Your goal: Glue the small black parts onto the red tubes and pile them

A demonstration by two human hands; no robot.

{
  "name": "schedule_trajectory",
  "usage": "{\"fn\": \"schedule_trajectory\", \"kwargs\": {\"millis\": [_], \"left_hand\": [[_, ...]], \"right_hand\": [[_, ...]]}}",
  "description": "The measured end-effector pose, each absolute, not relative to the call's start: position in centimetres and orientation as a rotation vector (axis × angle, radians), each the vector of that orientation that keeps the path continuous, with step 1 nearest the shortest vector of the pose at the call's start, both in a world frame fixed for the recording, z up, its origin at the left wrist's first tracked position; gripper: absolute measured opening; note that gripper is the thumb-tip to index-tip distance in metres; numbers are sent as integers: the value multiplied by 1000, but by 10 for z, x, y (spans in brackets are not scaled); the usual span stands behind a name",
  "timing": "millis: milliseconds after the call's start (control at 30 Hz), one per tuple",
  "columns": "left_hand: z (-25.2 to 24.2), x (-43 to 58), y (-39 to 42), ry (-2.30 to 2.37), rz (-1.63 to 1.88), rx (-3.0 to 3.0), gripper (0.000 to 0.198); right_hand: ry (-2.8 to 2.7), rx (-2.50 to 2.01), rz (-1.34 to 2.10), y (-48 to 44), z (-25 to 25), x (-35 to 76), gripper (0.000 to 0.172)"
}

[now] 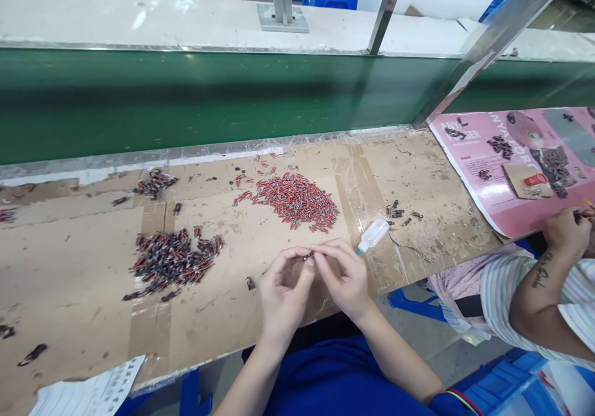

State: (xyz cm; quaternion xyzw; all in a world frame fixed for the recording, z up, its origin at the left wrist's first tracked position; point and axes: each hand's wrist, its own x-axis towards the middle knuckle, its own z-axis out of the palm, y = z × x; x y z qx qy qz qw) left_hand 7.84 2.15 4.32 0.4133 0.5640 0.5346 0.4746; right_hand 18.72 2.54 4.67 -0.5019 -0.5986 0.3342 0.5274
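The person's left hand [283, 292] and right hand [344, 278] are meeting over the front edge of the cardboard table top [83, 279]. Both hands are pinching a small dark piece [308, 256] between thumb and finger tips. The fingers are closing tight on it, with no gap showing. The piece is sitting just above the table, right between the two hands. A little white bottle [373, 234] is lying on its side just beside the right hand. A big pile of red pieces [297, 200] is lying behind the hands, and a pile of dark pieces [171, 258] is lying off to the left. A green belt [186, 100] is stretching along the back. On the right, another person's hand [564, 230] is resting on a pink poster [506, 180].
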Motion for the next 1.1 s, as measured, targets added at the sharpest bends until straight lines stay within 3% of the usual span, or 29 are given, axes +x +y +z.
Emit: {"fn": "schedule_trajectory", "kwargs": {"millis": [167,367,533,667,833,967,1100], "left_hand": [[41,69,24,1436,1145,1448,48],[32,6,24,1603,943,2040,22],[26,-6,15,1575,714,2298,20],[25,-3,15,1469,527,2381,32],[20,4,25,1398,660,2257,48],[10,17,28,1302,952,2027,32],[1,25,24,1516,990,1962,26]], "right_hand": [[-1219,-1463,587,43,37,231,16],[-1422,-1777,207,53,42,293,33],[-1302,-2275,342,40,57,283,55],[-1319,-2453,467,47,56,270,61],[-1208,-2210,743,55,53,276,47],[-991,-1713,1223,48,58,272,38],[-815,-1499,1218,40,55,250,36]]}}
